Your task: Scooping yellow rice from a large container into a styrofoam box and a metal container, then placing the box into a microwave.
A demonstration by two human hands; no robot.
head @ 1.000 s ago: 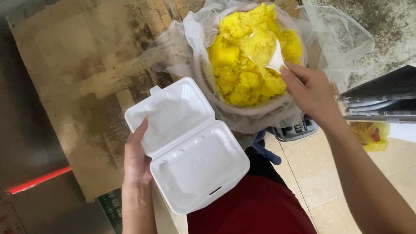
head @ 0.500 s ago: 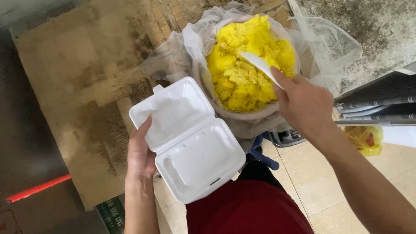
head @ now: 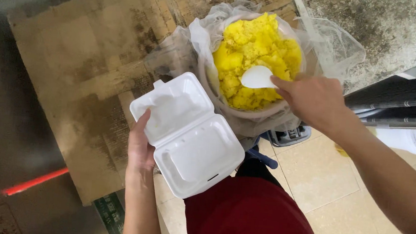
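Left hand [head: 140, 148] grips open empty foam box [head: 188, 136] beside pot [head: 249, 106]; right hand [head: 314, 99] clamps white scoop [head: 256, 77] over yellow rice [head: 254, 55]; one-sided hold may tip box, rice may spill to floor [head: 315, 168]

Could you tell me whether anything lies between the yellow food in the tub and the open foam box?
Nothing visible does. The box, open in the left hand, sits right beside the tub; the right hand holds the scoop over the food.
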